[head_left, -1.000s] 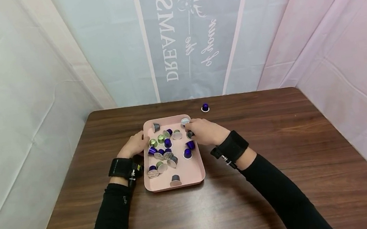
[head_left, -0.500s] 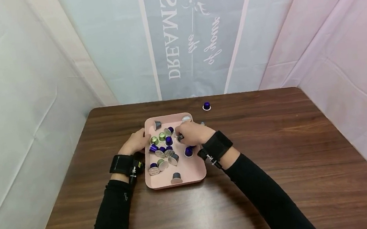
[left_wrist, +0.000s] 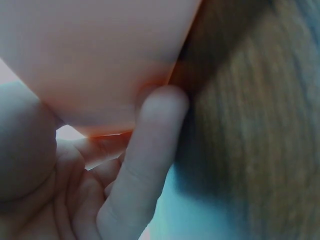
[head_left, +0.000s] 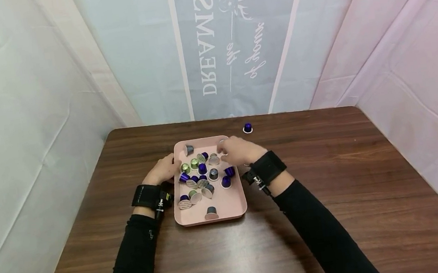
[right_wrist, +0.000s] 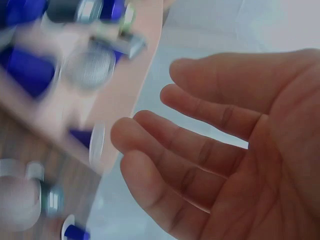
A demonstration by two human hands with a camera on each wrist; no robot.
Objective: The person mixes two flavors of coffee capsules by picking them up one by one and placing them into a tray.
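Note:
A pink tray (head_left: 227, 206) holds several coffee capsules: blue, green and grey ones, some upright and some tipped over. My left hand (head_left: 160, 170) grips the tray's left wall, with a finger (left_wrist: 155, 130) pressed against its outer side. Over the tray's far right part hovers my right hand (head_left: 242, 150), fingers spread apart with nothing between them in the right wrist view. A dark grey capsule (head_left: 213, 174) stands in the tray, just front-left of that hand. Beside the hand, a blue capsule (head_left: 229, 171) lies tilted near the right wall. The far right corner is partly hidden.
A blue capsule (head_left: 247, 128) stands on the brown table (head_left: 307, 153) behind the tray, near the far edge. In the right wrist view, a blurred capsule (right_wrist: 20, 202) sits outside the tray. Cloth walls (head_left: 151, 49) rise around the table's back and sides.
My right hand moved left over the tray with the dark grey capsule, let go of it there, and drew back toward the far right. My left hand stays at the tray's left wall.

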